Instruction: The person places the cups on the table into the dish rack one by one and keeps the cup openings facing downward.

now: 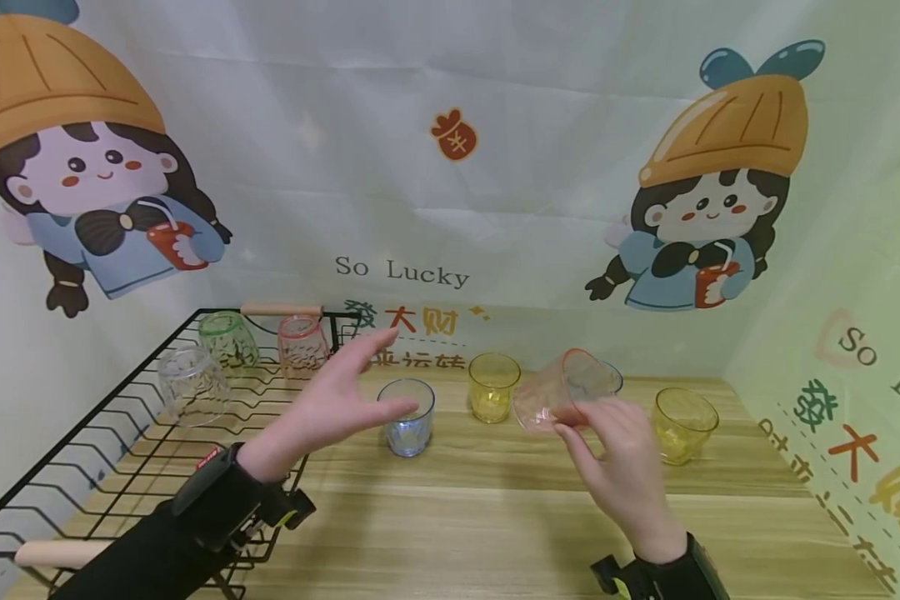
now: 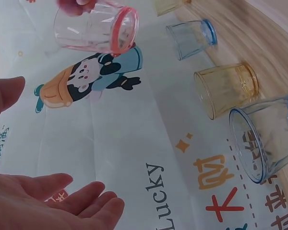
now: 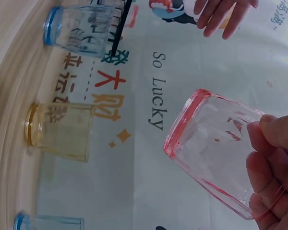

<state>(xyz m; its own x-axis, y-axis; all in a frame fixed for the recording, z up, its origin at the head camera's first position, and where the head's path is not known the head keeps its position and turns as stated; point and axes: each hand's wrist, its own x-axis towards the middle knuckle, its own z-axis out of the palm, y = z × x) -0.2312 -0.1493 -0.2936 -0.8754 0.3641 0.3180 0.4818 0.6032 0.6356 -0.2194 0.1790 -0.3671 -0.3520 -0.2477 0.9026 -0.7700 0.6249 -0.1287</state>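
A pink glass [image 1: 551, 392] is pinched by my right hand [image 1: 622, 467] above the table, tilted, its red rim toward the upper right in the head view. In the right wrist view the fingers of my right hand [image 3: 276, 163] grip the pink glass [image 3: 216, 148] at one end. My left hand [image 1: 330, 400] hovers in the air with thumb and fingers spread, holding nothing, in front of a blue glass [image 1: 408, 425] on the table. The left wrist view shows my left hand [image 2: 53, 201] apart from the pink glass [image 2: 93, 28].
On the table [image 1: 420, 533] stand a yellow glass [image 1: 491, 392], another yellow glass [image 1: 678, 429] at right, and a blue-rimmed glass [image 1: 609, 379] behind the pink one. A black wire rack [image 1: 138, 462] at left holds green [image 1: 228, 342], red-rimmed [image 1: 302, 346] and clear [image 1: 193, 387] glasses.
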